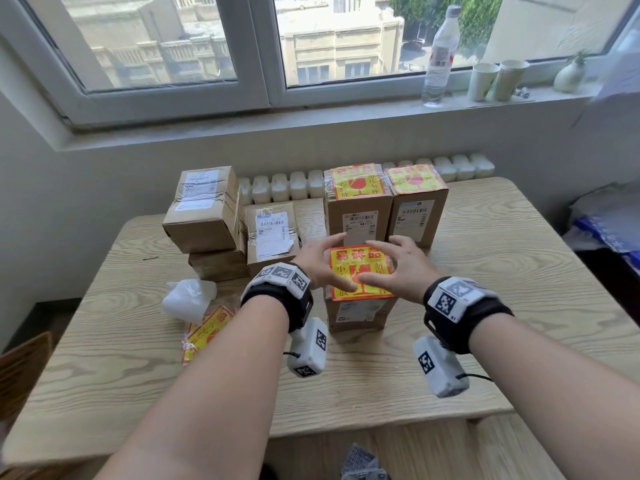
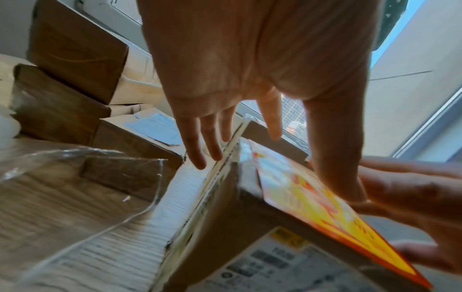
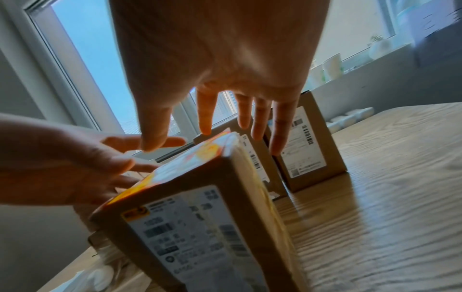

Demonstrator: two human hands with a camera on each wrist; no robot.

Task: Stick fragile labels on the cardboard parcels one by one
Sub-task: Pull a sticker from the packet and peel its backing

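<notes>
Both hands hover spread over the nearest cardboard parcel (image 1: 356,315), which stands upright on the wooden table (image 1: 519,271). The left hand (image 1: 320,263) has its fingers (image 2: 210,142) straight and fanned, gripping nothing; whether its fingertips touch the fragile label (image 1: 360,271) on the parcel's top cannot be told. The right hand (image 1: 398,268) is likewise splayed, its thumb stretched across the label's near part, its fingers (image 3: 280,126) reaching past the far edge, holding nothing. Just beyond the fingertips stand two labelled parcels (image 1: 358,202). Left of the left hand sit unlabelled parcels (image 1: 204,209) and loose spare labels (image 1: 204,332).
</notes>
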